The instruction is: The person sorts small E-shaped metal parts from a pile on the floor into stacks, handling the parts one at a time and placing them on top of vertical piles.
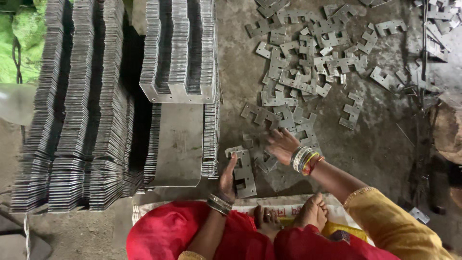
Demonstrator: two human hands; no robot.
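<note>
Your left hand holds a small pile of flat metal pieces. The pile lies on the grey floor, just in front of your knees, close beside the big stacks of metal plates. Your thumb is on the near side of the pile and your fingers wrap its left edge, so this hand is grasping the pile. The pile is longer than it is wide — its long side runs away from you, up toward the loose pieces.

Your right hand is flat and spread out, fingers open, palm down. It rests on the scattered metal pieces just to the right of the pile and a little farther away. It is touching them, not gripping any that you can see. Bangles sit on that wrist, and more on the left wrist.

So the pile lies to the left of your right hand and a bit nearer to you. Your left hand is the nearer one — it is right on it.

More loose pieces spread far out over the floor, up and to the right. The tall stacks stand on the left, well apart from your right hand. Your bare feet rest on a white sack under you.
</note>
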